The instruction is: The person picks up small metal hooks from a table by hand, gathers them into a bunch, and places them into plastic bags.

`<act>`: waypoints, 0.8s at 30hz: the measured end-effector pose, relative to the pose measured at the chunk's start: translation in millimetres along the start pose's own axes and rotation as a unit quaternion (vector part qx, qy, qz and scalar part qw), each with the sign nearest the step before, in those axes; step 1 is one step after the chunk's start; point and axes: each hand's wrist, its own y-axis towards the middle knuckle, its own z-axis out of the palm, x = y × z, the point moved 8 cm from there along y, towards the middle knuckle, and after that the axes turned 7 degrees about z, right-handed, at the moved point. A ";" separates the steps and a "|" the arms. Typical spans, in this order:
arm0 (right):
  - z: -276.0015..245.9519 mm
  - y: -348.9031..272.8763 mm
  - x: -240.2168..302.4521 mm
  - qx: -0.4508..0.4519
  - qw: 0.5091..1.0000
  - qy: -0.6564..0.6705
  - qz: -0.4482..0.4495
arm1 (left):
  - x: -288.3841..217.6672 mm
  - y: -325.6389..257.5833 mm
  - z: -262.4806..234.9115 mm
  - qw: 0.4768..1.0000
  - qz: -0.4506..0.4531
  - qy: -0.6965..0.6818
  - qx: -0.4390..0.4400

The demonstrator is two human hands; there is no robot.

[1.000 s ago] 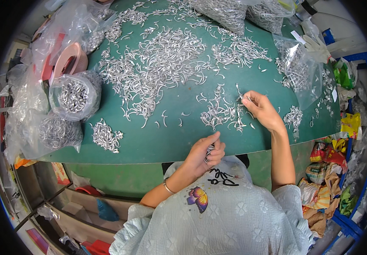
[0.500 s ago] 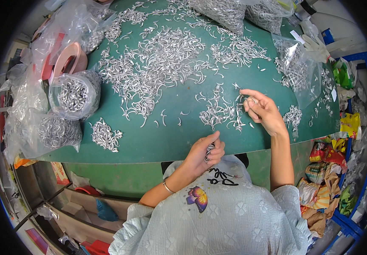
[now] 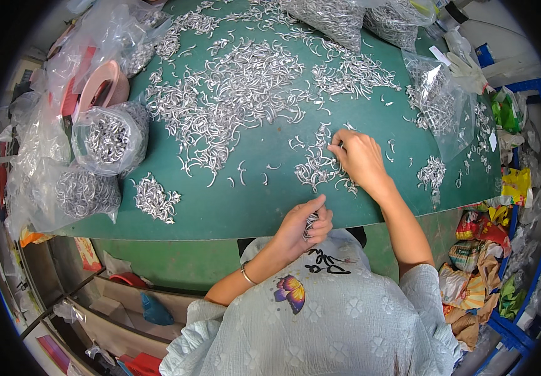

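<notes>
Two bare hands are at a big green table (image 3: 239, 210) with lots of tiny silver pieces on it, most of them bent like little moons. The left hand (image 3: 300, 230) is near the close edge of the table, with its fingers curled in around a small bunch of silver pieces (image 3: 310, 224). Some of the bunch peeks out between the thumb and the fingers. The right hand (image 3: 361, 156) reaches over a small pile (image 3: 311, 168) of the same bits, just past the left hand. Its thumb and pointing finger are bent down close to each other at the right side of that pile, but I cannot tell if they pinch a piece. A much bigger heap (image 3: 245, 88) spreads over the far middle of the table, and another patch (image 3: 355, 75) lies to its right. One little heap (image 3: 156, 202) sits by itself near the left end, and one more little bunch (image 3: 432, 172) lies to the right of the right hand. On the left, an open clear bag (image 3: 138, 135) holds more bits, next to a pink tub (image 3: 120, 91). A floppy clear bag (image 3: 458, 135) with pieces in it lies at the right. The person wears a pale blue top (image 3: 345, 313) with a butterfly (image 3: 291, 293) on it.
</notes>
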 end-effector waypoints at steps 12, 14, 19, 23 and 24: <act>3.6 -14.0 -3.0 0.273 0.524 0.806 0.029 | -2.4 -2.7 3.2 1.000 0.004 -0.003 0.010; 10.4 -7.0 -24.1 0.195 0.776 0.597 0.067 | -1.9 -3.1 1.3 1.000 0.005 -0.005 0.009; -2.4 -5.4 -8.7 0.007 0.996 -0.015 0.086 | -2.2 -3.8 -1.5 1.000 0.009 0.002 0.006; -3.5 0.4 -18.1 0.011 0.996 0.050 0.077 | -2.3 -4.6 0.8 1.000 0.009 0.002 0.009; -6.4 1.6 -21.4 0.018 0.992 0.093 0.080 | -3.3 -5.8 -0.4 1.000 0.011 -0.004 0.009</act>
